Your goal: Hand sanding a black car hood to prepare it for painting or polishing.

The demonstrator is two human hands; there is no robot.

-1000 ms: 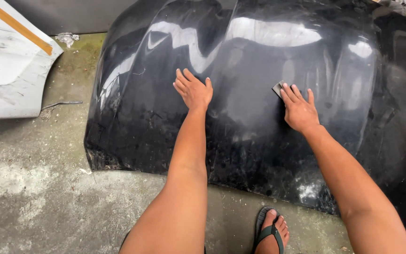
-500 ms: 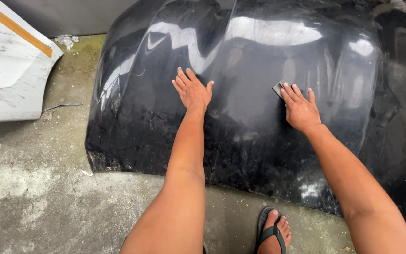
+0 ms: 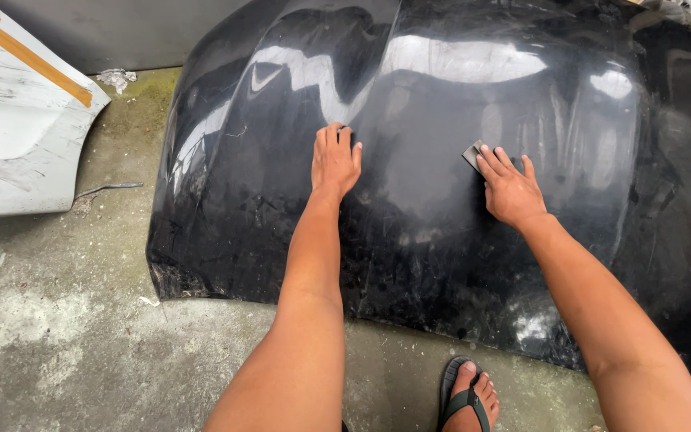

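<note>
A large glossy black car hood lies on the concrete floor, its lower part dull and scuffed. My left hand rests flat on the hood near its middle, fingers together, holding nothing. My right hand presses a small grey sanding pad against the hood; only a corner of the pad shows beyond my fingertips.
A white body panel with orange tape lies at the left on the stained concrete floor. My foot in a green flip-flop stands by the hood's near edge. A crumpled scrap sits by the back wall.
Both hands have stayed pressed on the hood. The view has shifted slightly, and the left hand's fingers have drawn closer together.
</note>
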